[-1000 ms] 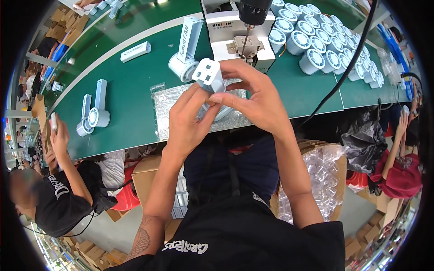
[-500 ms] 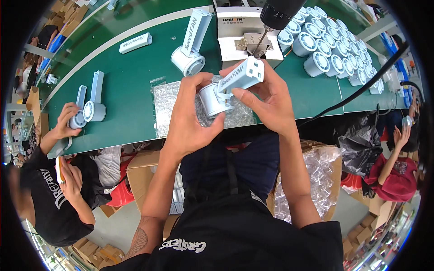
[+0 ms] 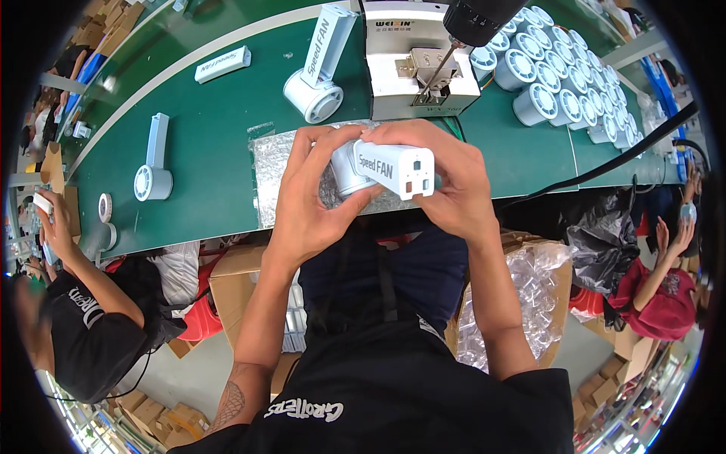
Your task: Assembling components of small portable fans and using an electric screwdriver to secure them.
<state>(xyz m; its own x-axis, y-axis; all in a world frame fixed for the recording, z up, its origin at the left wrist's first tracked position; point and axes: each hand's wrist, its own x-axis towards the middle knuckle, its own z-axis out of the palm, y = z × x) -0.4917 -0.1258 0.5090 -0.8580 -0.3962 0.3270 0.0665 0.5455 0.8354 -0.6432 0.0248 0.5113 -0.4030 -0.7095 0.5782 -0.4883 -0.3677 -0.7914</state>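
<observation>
Both my hands are closed around a light-blue handheld fan (image 3: pixel 382 168), above a bubble-wrap sheet (image 3: pixel 270 170) at the bench's front edge. My left hand (image 3: pixel 314 193) grips its round fan head, which the fingers partly cover. My right hand (image 3: pixel 454 170) wraps around the handle, whose end with small square openings faces me. Just beyond my hands stands a white screw-feeding machine (image 3: pixel 389 64), with a black electric screwdriver (image 3: pixel 475 23) hanging over it. Another handheld fan (image 3: pixel 316 87) rests to the left of the machine.
Several round fan heads (image 3: pixel 535 104) crowd the right of the green bench (image 3: pixel 219 151). A loose handle piece (image 3: pixel 223 65), another fan (image 3: pixel 153 170) and a tape roll (image 3: pixel 106 208) lie leftward. A black cable (image 3: pixel 605 168) crosses at right. Co-workers sit on both sides.
The handle in my right hand has tilted down toward me, against the fan head. The left co-worker has taken a fan off the bench. My head view has shifted slightly.
</observation>
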